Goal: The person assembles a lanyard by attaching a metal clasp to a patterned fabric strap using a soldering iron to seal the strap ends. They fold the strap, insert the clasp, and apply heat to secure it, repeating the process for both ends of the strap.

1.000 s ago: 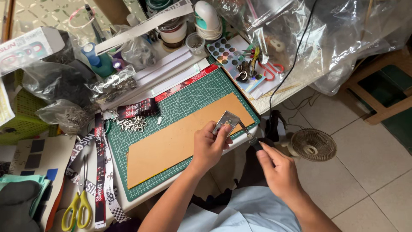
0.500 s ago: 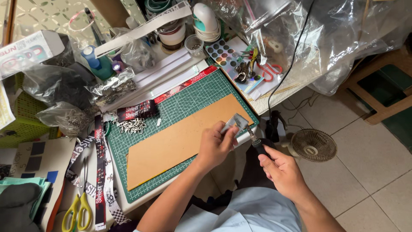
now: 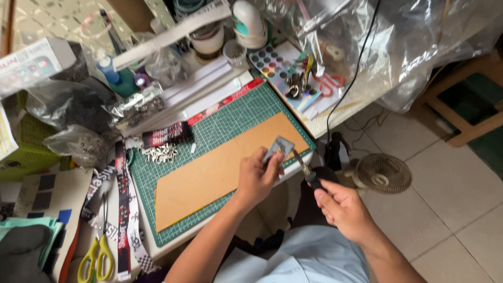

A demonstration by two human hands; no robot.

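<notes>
Crowded with craft things, the work table (image 3: 346, 112) is sitting above a pale tiled floor (image 3: 461, 194), and a green cutting mat (image 3: 220, 131) is lying on it with a long brown board (image 3: 220, 173) on top. At the near right corner of that board, the left hand (image 3: 257, 178) is pinching a small grey metal piece (image 3: 277, 148) between its fingertips and holding it up just above the board. The right hand (image 3: 343, 209) is closing around the dark handle of a thin pointed tool (image 3: 306, 170), out past the table edge. The tip of the tool is reaching up to the grey piece and looks to be touching its right side. A little round fan (image 3: 383, 173) is standing on the floor near the right hand. Yellow scissors (image 3: 97, 257) are lying at the left end of the table beside some black printed ribbons (image 3: 123, 209).
</notes>
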